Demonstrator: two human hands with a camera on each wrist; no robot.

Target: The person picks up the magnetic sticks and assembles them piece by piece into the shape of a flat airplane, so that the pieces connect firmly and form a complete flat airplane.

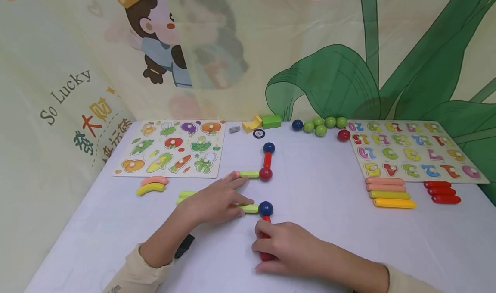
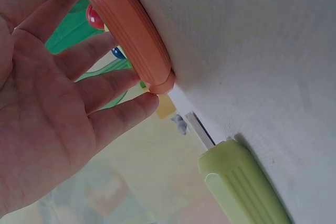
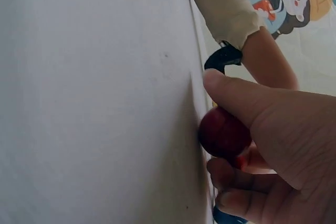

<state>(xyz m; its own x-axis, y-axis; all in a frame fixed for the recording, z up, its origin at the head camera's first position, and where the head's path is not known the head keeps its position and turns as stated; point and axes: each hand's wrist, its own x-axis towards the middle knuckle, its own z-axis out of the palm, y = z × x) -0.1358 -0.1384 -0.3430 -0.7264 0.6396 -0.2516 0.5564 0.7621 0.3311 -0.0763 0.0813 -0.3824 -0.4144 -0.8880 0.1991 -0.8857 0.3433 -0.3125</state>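
My right hand (image 1: 288,247) grips a red rod (image 1: 266,219) with a dark red ball (image 3: 224,132) at its near end; the thumb lies against the ball. The rod's far end meets a blue ball (image 1: 265,208), which also joins a light green rod (image 1: 249,208). My left hand (image 1: 217,200) reaches over the rods with fingers spread and nearly straight. Its fingertips touch a curved salmon rod (image 2: 134,30), mostly hidden in the head view. Farther off, another green rod (image 1: 249,174) meets a red ball (image 1: 265,174), linked by a short red rod (image 1: 268,159) to a blue ball (image 1: 269,148).
Loose green rods (image 1: 187,194) lie left of my left hand, near curved pieces (image 1: 151,188). A vegetable puzzle board (image 1: 170,148) and a number board (image 1: 414,151) flank the table. Several rods (image 1: 391,192) and balls (image 1: 320,130) lie right and back.
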